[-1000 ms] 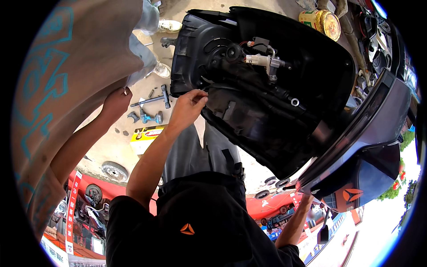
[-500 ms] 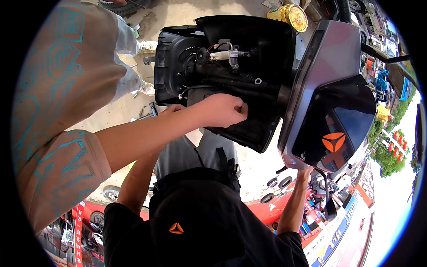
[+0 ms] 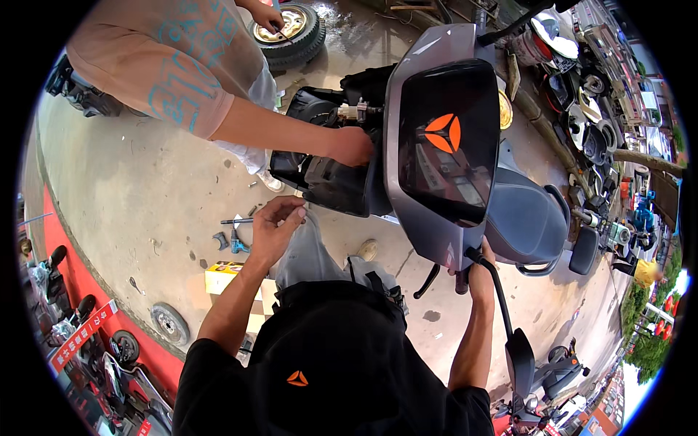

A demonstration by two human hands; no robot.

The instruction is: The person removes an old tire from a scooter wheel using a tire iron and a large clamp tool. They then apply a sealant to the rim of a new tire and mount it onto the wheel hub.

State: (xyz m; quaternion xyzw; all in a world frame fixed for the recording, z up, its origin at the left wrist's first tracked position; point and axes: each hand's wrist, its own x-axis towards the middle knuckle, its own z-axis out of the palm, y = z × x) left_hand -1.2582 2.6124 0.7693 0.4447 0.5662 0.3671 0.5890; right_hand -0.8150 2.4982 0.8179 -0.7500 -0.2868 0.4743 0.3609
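In front of me stands a grey scooter (image 3: 396, 156), its glossy black front panel (image 3: 414, 94) marked with an orange emblem. The black front housing (image 3: 338, 185) is opened up, with metal parts showing inside. Beside the lower edge of that housing is my left hand (image 3: 273, 227), its fingers loosely bent and the thumb apart; whether a fingertip touches the edge is unclear. My right hand (image 3: 480, 275) is closed at the handlebar (image 3: 462, 282), partly behind the mirror stem. Another person's hand (image 3: 352, 147) reaches into the housing from the left.
Blue-handled tools (image 3: 237, 243) and a yellow box (image 3: 220, 277) lie on the ground to the left. A loose wheel (image 3: 170, 323) lies farther out. Another wheel (image 3: 302, 36) is behind the co-worker. Scooter mirrors (image 3: 520, 356) stick out at right, and scrap parts (image 3: 582, 109) line the far right.
The view has swung, bringing in more ground and the scooter's seat. My left hand, mostly hidden before behind the co-worker's arm, now shows clear. That person's hand remains at the housing.
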